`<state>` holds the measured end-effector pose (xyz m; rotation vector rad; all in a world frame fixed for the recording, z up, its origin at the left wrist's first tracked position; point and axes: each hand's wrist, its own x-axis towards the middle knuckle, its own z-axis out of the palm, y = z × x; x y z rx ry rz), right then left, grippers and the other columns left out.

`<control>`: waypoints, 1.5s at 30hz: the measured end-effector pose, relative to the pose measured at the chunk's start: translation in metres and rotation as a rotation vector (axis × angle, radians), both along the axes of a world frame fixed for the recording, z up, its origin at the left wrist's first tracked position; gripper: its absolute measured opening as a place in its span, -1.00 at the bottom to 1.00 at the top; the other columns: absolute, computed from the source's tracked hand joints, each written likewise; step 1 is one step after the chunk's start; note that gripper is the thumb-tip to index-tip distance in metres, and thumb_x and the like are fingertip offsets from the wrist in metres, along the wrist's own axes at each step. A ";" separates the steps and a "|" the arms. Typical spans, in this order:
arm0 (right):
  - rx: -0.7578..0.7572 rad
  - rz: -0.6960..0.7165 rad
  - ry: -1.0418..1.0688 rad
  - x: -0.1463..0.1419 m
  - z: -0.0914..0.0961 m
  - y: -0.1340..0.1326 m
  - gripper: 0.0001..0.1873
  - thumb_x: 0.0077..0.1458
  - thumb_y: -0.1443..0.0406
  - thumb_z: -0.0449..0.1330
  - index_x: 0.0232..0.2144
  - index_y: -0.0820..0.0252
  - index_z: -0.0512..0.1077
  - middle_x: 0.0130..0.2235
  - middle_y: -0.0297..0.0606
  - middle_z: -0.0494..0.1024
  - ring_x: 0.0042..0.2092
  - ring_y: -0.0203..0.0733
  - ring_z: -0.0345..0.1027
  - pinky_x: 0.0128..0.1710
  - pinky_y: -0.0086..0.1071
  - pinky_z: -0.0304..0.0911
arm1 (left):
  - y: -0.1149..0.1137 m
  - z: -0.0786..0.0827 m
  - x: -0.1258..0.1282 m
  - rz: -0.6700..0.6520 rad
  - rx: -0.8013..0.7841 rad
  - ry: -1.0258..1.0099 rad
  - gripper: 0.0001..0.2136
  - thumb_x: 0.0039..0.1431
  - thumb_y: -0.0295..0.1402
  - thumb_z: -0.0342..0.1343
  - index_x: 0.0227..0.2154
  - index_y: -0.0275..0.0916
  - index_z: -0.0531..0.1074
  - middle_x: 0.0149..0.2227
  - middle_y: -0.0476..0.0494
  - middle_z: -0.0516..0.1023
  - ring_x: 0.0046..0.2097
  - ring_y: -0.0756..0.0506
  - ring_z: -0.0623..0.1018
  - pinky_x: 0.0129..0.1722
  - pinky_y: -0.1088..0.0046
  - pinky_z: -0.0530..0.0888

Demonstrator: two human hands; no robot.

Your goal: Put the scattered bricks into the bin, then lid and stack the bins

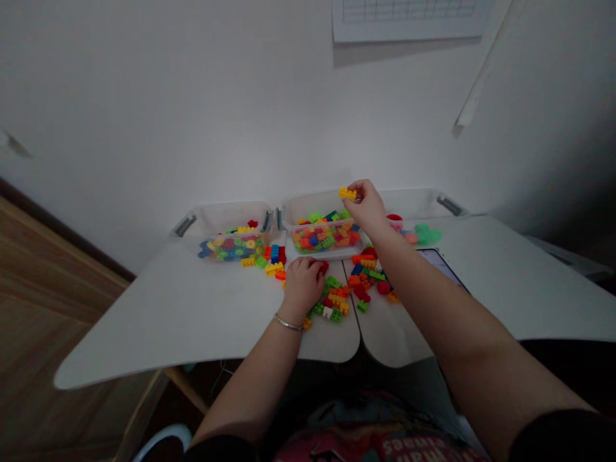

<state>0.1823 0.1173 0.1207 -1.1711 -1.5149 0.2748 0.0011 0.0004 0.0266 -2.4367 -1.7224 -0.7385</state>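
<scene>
My right hand (366, 204) is raised over the middle clear bin (308, 204), fingers pinched on a yellow toy brick (346, 193). Below it, that bin holds many mixed toy bricks (325, 237). My left hand (304, 282), with a bangle at the wrist, is down on the table at the left of a loose brick pile (337, 301). Its fingers are curled round a red brick (323, 266), part of which shows beyond the fingertips. The hand and wrist cover some of the pile.
A left clear bin (231, 212) holds bricks and round coloured pieces. A right clear bin (414, 202) has green pieces and a red round piece. A phone or tablet (440, 266) lies beside my right forearm. A seam splits the white table (192, 314); the wall stands behind.
</scene>
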 end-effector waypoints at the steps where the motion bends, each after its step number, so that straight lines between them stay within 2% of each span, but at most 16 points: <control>1: -0.025 -0.017 -0.059 -0.001 0.001 0.004 -0.74 -0.06 0.34 0.16 -0.23 0.18 0.36 -0.24 -0.27 0.48 -0.24 -0.22 0.34 -0.18 -0.31 0.28 | 0.000 0.000 0.000 -0.001 -0.002 0.000 -0.75 0.16 -0.42 0.04 -0.14 -0.17 0.53 -0.11 -0.18 0.51 -0.03 -0.19 0.41 0.05 0.17 0.33; 7: -0.312 -0.047 -0.471 -0.005 0.005 0.011 -0.74 -0.07 0.35 0.24 -0.24 0.16 0.49 -0.24 -0.22 0.56 -0.24 -0.15 0.41 -0.15 -0.27 0.30 | 0.000 0.001 0.000 -0.003 0.017 0.003 -0.75 0.16 -0.42 0.04 -0.13 -0.17 0.53 -0.11 -0.17 0.52 -0.03 -0.20 0.42 0.03 0.18 0.35; 10: -0.388 -0.075 -0.532 -0.006 0.006 0.013 -0.76 -0.06 0.31 0.26 -0.25 0.14 0.52 -0.22 -0.18 0.58 -0.20 -0.09 0.44 -0.15 -0.23 0.32 | 0.001 0.000 0.001 -0.007 0.027 0.005 -0.75 0.16 -0.42 0.04 -0.14 -0.18 0.53 -0.11 -0.17 0.52 -0.04 -0.20 0.42 0.02 0.18 0.35; 13: -0.414 -0.019 -0.530 -0.006 0.005 0.018 -0.78 -0.06 0.31 0.28 -0.26 0.14 0.53 -0.21 -0.19 0.59 -0.20 -0.09 0.45 -0.14 -0.21 0.32 | 0.001 0.000 0.001 -0.006 0.029 0.008 -0.76 0.17 -0.41 0.04 -0.15 -0.19 0.54 -0.12 -0.17 0.53 -0.04 -0.20 0.42 0.03 0.18 0.35; 16: -0.367 0.019 -0.454 -0.005 0.002 0.021 -0.80 -0.04 0.31 0.28 -0.27 0.14 0.52 -0.22 -0.21 0.59 -0.21 -0.13 0.45 -0.12 -0.22 0.32 | 0.000 0.000 0.001 -0.001 0.025 0.010 -0.76 0.16 -0.42 0.04 -0.15 -0.19 0.53 -0.11 -0.17 0.53 -0.03 -0.20 0.42 0.03 0.18 0.34; 20: -0.088 0.003 -0.266 -0.002 -0.002 0.013 -0.82 0.04 0.32 0.18 -0.25 0.17 0.50 -0.24 -0.23 0.58 -0.19 -0.15 0.42 -0.09 -0.22 0.30 | 0.000 0.000 0.001 -0.002 0.015 0.007 -0.75 0.16 -0.42 0.04 -0.13 -0.20 0.52 -0.10 -0.17 0.52 -0.02 -0.20 0.42 0.04 0.18 0.34; 24: 0.180 -0.045 -0.212 -0.001 -0.009 -0.016 -0.82 0.07 0.37 0.09 -0.30 0.18 0.48 -0.28 -0.21 0.57 -0.22 -0.13 0.38 -0.11 -0.22 0.27 | 0.002 -0.001 0.002 0.018 0.003 0.009 -0.73 0.15 -0.42 0.04 -0.09 -0.24 0.47 -0.10 -0.21 0.52 -0.01 -0.21 0.42 0.04 0.17 0.34; 27: 0.289 -0.010 -0.311 -0.004 -0.026 -0.044 -0.81 0.07 0.39 0.08 -0.33 0.15 0.49 -0.28 -0.21 0.57 -0.18 -0.11 0.39 -0.05 -0.20 0.23 | 0.003 -0.001 0.002 0.021 -0.001 0.019 -0.72 0.13 -0.45 0.04 -0.10 -0.25 0.46 -0.11 -0.22 0.52 -0.01 -0.21 0.42 0.04 0.17 0.34; 30: 0.243 0.159 -0.431 -0.006 -0.054 -0.067 -0.79 0.07 0.41 0.09 -0.31 0.14 0.51 -0.25 -0.21 0.60 -0.14 -0.11 0.42 -0.06 -0.22 0.25 | 0.003 -0.002 0.002 0.013 -0.002 0.026 -0.73 0.13 -0.45 0.03 -0.11 -0.24 0.48 -0.11 -0.21 0.52 -0.02 -0.21 0.43 0.04 0.17 0.34; 33: 0.092 0.395 -0.524 -0.003 -0.084 -0.077 -0.76 0.08 0.44 0.10 -0.28 0.15 0.54 -0.21 -0.24 0.62 -0.14 -0.16 0.44 -0.06 -0.26 0.29 | 0.002 -0.002 0.001 0.004 0.010 0.021 -0.71 0.13 -0.44 0.04 -0.09 -0.21 0.48 -0.11 -0.20 0.52 -0.02 -0.20 0.42 0.04 0.17 0.33; 34: 0.049 0.435 -0.551 -0.001 -0.092 -0.079 -0.74 0.07 0.45 0.11 -0.25 0.15 0.54 -0.19 -0.23 0.62 -0.12 -0.15 0.44 -0.04 -0.25 0.29 | 0.001 -0.002 0.001 -0.001 0.014 0.021 -0.71 0.14 -0.44 0.04 -0.09 -0.20 0.49 -0.11 -0.19 0.52 -0.01 -0.20 0.42 0.05 0.17 0.33; 38: -0.021 0.406 -0.621 0.007 -0.109 -0.080 -0.63 0.05 0.47 0.12 -0.10 0.15 0.52 -0.08 -0.19 0.59 -0.02 -0.10 0.39 0.05 -0.15 0.26 | 0.000 -0.002 0.001 -0.017 0.017 0.034 -0.74 0.17 -0.42 0.03 -0.12 -0.17 0.53 -0.12 -0.16 0.54 -0.03 -0.19 0.43 0.04 0.18 0.34; 45: -0.033 0.380 -0.659 0.005 -0.108 -0.081 -0.68 0.12 0.40 0.16 -0.07 0.11 0.50 -0.07 -0.20 0.59 -0.02 -0.09 0.39 0.06 -0.13 0.24 | 0.001 -0.003 0.000 -0.034 0.036 0.042 -0.72 0.16 -0.43 0.04 -0.10 -0.12 0.54 -0.05 -0.14 0.52 -0.01 -0.18 0.43 0.06 0.17 0.35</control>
